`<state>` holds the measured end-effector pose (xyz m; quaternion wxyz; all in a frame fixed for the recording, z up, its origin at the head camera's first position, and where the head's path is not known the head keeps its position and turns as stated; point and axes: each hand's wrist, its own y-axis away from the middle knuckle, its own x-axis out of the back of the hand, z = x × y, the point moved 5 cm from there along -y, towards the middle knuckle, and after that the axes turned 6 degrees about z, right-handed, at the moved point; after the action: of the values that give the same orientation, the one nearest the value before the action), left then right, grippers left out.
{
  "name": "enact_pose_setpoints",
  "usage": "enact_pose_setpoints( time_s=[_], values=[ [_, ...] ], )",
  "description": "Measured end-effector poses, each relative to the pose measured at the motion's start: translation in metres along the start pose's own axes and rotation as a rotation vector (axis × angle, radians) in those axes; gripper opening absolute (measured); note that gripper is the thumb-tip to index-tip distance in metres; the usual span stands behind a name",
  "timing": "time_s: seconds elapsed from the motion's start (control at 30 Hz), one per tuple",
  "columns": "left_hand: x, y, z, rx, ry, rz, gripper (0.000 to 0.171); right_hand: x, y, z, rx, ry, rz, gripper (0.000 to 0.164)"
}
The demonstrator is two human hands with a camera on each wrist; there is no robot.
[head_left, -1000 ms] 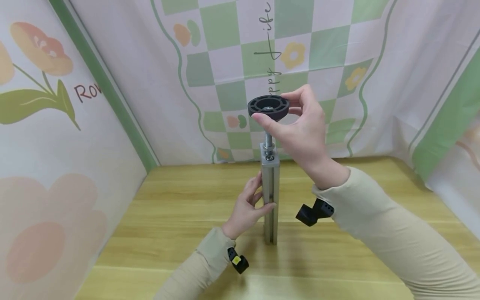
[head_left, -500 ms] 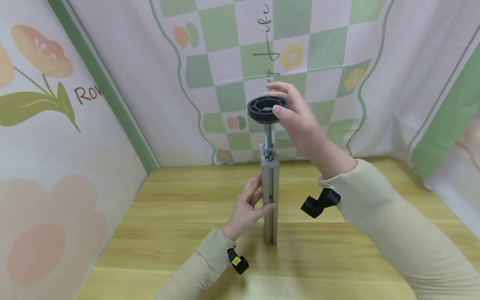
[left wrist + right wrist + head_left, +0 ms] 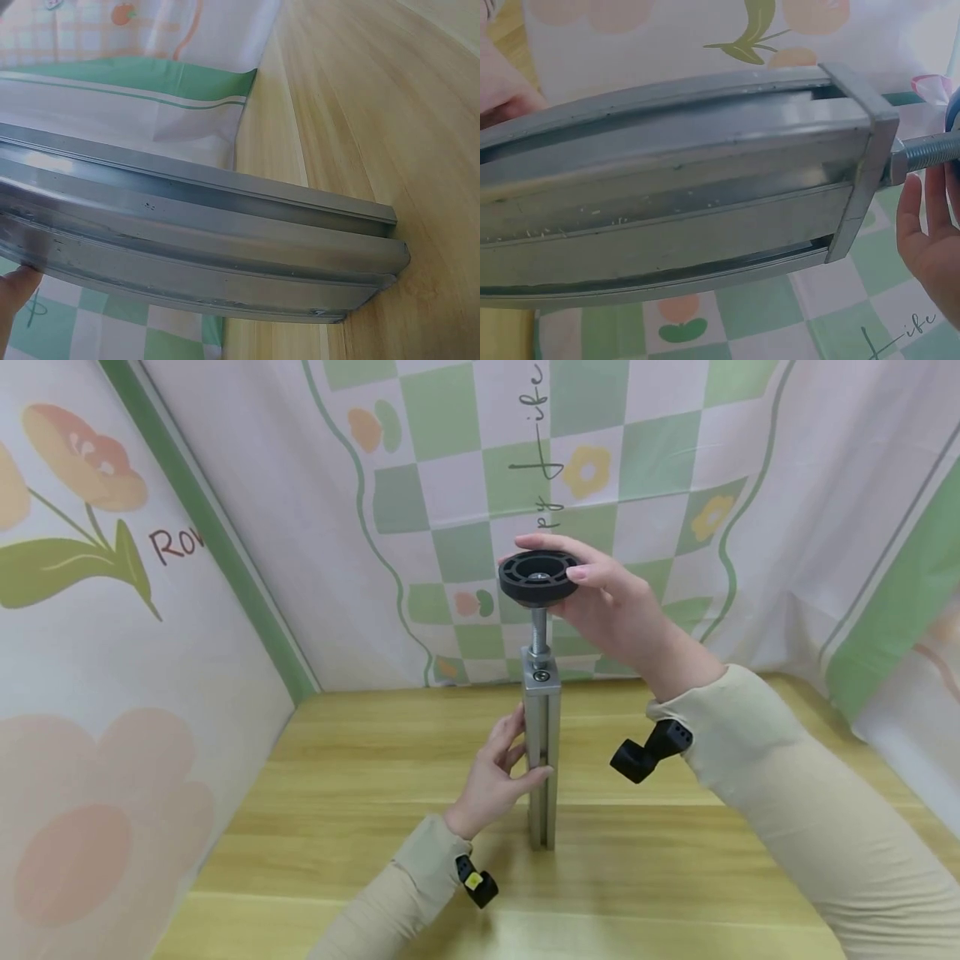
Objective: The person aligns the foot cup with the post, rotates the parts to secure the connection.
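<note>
Two grips curl loosely: left hand (image 3: 491, 781) round the metal post (image 3: 544, 735), right hand (image 3: 622, 606), higher, round the black disc (image 3: 525, 592).

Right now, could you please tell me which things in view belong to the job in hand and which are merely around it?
Part of the job:
- metal profile, in the left hand's grip
- threaded rod at its top
- black foot on the rod, right hand at its rim

Merely around:
- wooden table
- printed curtain
- black wrist devices
</note>
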<state>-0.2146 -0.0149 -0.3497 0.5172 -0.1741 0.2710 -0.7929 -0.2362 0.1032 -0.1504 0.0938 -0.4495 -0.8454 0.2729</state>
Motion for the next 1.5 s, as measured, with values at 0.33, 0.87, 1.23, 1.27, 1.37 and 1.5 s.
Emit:
enact_pose_setpoints(
  time_s=[0.33,0.87,1.23,1.27,1.37,1.5],
  values=[
    [-0.001,0.000,-0.002,0.021,0.005,0.000,0.095,0.003,0.002,-0.006,0.016,0.021,0.030,0.036],
    [0.000,0.002,-0.001,0.036,0.004,0.009,0.096,-0.007,0.014,-0.020,-0.053,0.361,0.282,0.030],
    [0.000,0.002,-0.001,0.039,0.002,0.007,0.091,-0.012,0.012,-0.023,-0.014,0.509,0.430,0.045],
    [-0.001,0.001,-0.001,0.038,0.001,0.007,0.092,-0.012,0.012,-0.023,-0.005,0.530,0.447,0.047],
    [-0.001,0.002,0.000,0.041,0.002,0.005,0.093,-0.013,0.012,-0.023,0.023,0.603,0.503,0.054],
    [-0.001,0.002,0.001,0.044,0.007,0.004,0.094,-0.015,0.013,-0.023,0.043,0.695,0.570,0.058]
  ],
)
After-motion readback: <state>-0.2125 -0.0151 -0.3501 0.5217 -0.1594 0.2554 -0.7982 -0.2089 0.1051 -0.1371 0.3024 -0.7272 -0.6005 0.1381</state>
